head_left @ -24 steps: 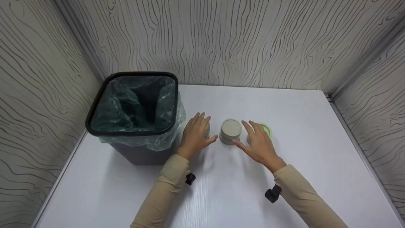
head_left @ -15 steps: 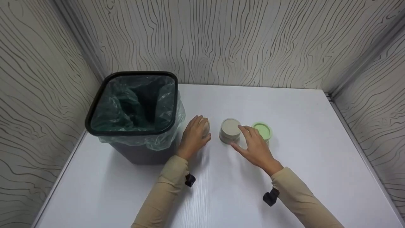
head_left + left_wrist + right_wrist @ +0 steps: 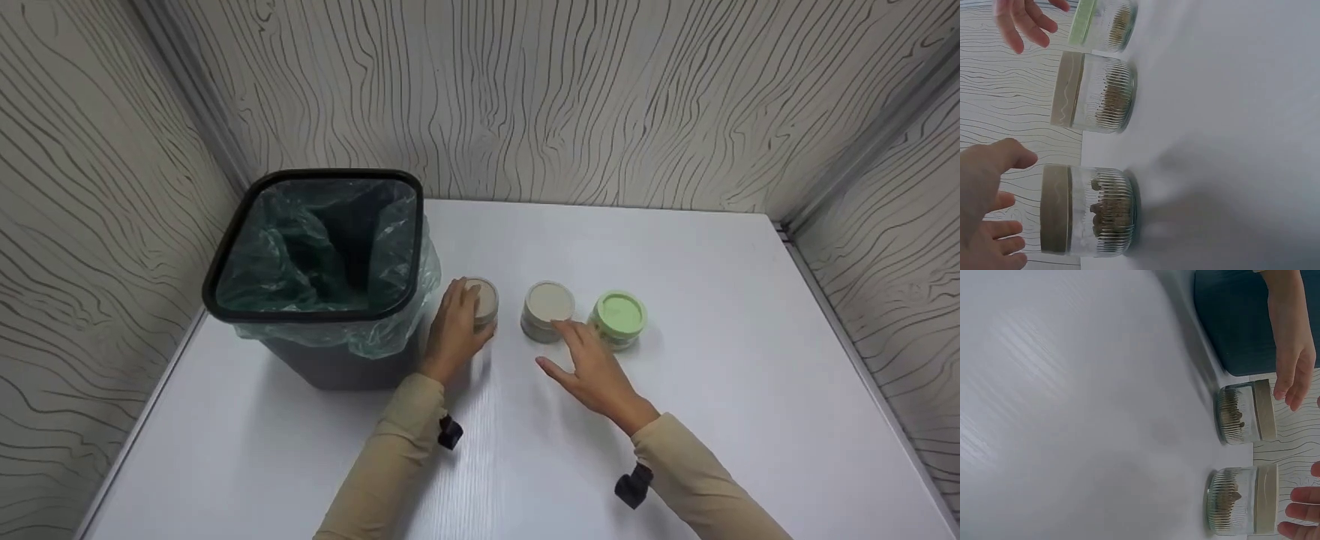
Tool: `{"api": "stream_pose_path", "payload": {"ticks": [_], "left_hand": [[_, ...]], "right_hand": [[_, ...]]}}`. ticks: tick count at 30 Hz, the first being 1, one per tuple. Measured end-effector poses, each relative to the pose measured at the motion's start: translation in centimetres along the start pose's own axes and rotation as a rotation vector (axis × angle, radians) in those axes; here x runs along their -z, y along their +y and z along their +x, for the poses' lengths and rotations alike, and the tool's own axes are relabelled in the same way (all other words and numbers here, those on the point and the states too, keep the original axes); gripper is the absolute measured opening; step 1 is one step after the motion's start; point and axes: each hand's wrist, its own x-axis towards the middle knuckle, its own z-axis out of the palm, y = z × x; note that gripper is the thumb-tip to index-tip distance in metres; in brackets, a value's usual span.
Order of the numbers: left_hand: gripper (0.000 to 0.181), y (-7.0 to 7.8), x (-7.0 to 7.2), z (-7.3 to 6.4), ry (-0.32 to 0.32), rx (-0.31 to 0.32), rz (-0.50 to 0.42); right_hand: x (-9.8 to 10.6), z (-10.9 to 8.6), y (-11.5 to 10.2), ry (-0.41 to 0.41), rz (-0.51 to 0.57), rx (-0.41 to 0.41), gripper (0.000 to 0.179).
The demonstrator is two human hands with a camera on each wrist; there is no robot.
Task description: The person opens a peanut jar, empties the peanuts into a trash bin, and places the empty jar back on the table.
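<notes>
Three ribbed glass jars stand upright in a row. The left jar (image 3: 485,301) and the middle jar (image 3: 549,306) have beige lids; the right jar (image 3: 621,315) has a pale green one. Brown lumps lie in the left jar (image 3: 1112,211) in the left wrist view. My left hand (image 3: 451,334) hovers just above the left jar's lid, thumb and fingers spread and slightly bent, with a small gap to the lid. My right hand (image 3: 600,376) hangs in front of the middle and right jars, thumb and fingers apart, holding nothing.
A dark bin (image 3: 330,367) with a black rim and a green plastic liner stands left of the jars, close to my left hand. The white table (image 3: 750,337) meets wood-patterned panels (image 3: 480,97) at the back and sides.
My right hand has drawn back toward me and slightly left, uncovering the green-lidded jar. My left hand has shifted slightly left and nearer, showing more of the left lid.
</notes>
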Motion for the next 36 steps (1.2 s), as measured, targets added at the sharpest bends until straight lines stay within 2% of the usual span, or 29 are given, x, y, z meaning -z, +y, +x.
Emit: {"api": "stream_pose_path", "payload": {"ticks": [6, 13, 16, 23, 31, 36], "left_hand": [[0.064, -0.3, -0.2, 0.2, -0.040, 0.083, 0.005], [0.063, -0.8, -0.8, 0.4, -0.052, 0.114, -0.061], [0.066, -1.1, -1.2, 0.4, -0.052, 0.149, -0.125], [0.084, -2.0, -2.5, 0.3, 0.007, 0.217, -0.321], [0.091, -2.4, -3.4, 0.5, 0.025, 0.304, -0.453], [0.092, -2.3, -3.5, 0.7, 0.017, 0.314, -0.483]], "right_hand": [[-0.7, -0.2, -0.3, 0.003, 0.001, 0.020, 0.061], [-1.5, -0.7, -0.5, -0.031, 0.021, -0.005, 0.058], [-1.9, -0.9, -0.6, -0.041, 0.033, -0.013, 0.056], [-2.4, -1.2, -0.8, -0.052, 0.056, -0.021, 0.053], [-2.8, -1.4, -0.7, -0.074, 0.093, -0.017, 0.054], [-3.1, -1.6, -0.6, -0.082, 0.105, -0.008, 0.052]]}}
